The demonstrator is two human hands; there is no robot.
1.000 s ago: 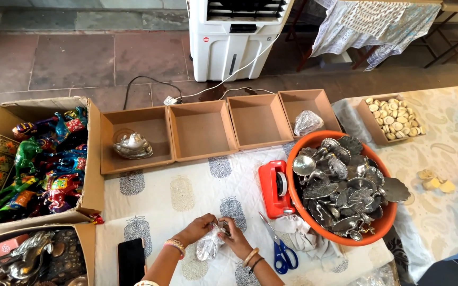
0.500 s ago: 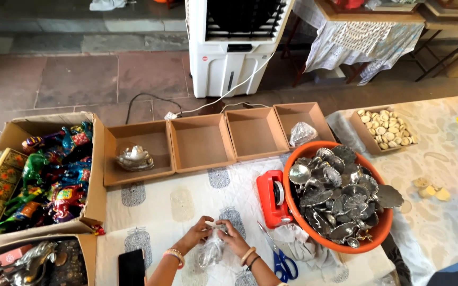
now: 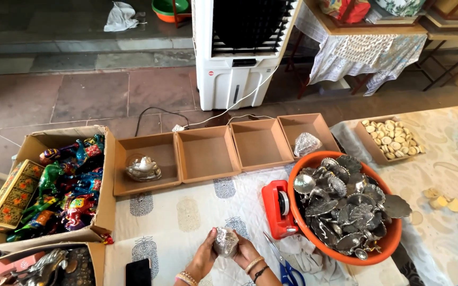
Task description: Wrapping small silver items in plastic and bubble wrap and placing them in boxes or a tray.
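My left hand (image 3: pixel 203 258) and my right hand (image 3: pixel 245 253) meet at the bottom middle of the head view. Both are closed around one small silver metal piece in clear plastic wrap (image 3: pixel 225 241), held just above the printed white cloth (image 3: pixel 186 214). To the right stands an orange tub (image 3: pixel 385 243) heaped with several silver metal pieces (image 3: pixel 343 198). Behind the cloth runs a row of shallow brown cardboard trays (image 3: pixel 207 154). The left tray holds one wrapped silver piece (image 3: pixel 142 168), and the right tray holds another (image 3: pixel 307 143).
A red tape dispenser (image 3: pixel 276 208) and blue-handled scissors (image 3: pixel 284 267) lie beside the tub. A black phone (image 3: pixel 138 272) is at bottom left. Boxes of colourful painted figures (image 3: pixel 67 185) sit left. A tray of pale discs (image 3: pixel 390 139) is right. A white air cooler (image 3: pixel 237 50) stands behind.
The view has tilted upward, so the cooler and floor fill more of the frame. My hands stay together on the wrapped piece and have turned it slightly.
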